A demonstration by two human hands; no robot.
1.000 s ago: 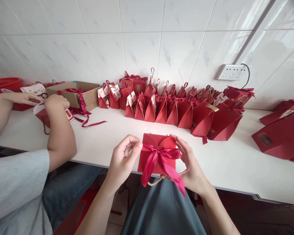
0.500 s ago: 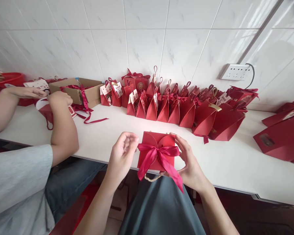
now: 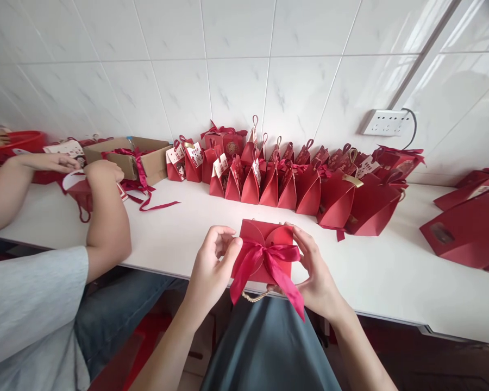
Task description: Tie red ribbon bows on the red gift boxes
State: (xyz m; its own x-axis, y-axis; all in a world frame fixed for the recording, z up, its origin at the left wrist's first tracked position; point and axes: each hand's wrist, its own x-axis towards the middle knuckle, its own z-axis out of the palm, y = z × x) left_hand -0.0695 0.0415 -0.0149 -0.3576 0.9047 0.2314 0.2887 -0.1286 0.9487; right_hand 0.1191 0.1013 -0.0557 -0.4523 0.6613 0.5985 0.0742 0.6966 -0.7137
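I hold a red paper gift box (image 3: pixel 264 236) over the near edge of the white table (image 3: pixel 187 228). A red satin ribbon bow (image 3: pixel 269 260) is tied across its front, with tails hanging down and a gold cord below. My left hand (image 3: pixel 214 266) pinches the left loop of the bow between thumb and fingers. My right hand (image 3: pixel 315 271) wraps round the right side of the box, fingers touching the right loop.
A row of several finished red boxes (image 3: pixel 293 182) lines the tiled wall. A cardboard carton (image 3: pixel 140 157) with loose ribbon stands at the left. Flat red bags (image 3: pixel 468 222) lie at right. Another person (image 3: pixel 44 271) at the left handles a red box (image 3: pixel 79 190). A wall socket (image 3: pixel 385 122) sits above.
My left hand let go of the bow's left loop, then closed on it again. The box has barely moved. The other person's hands stay on their box.
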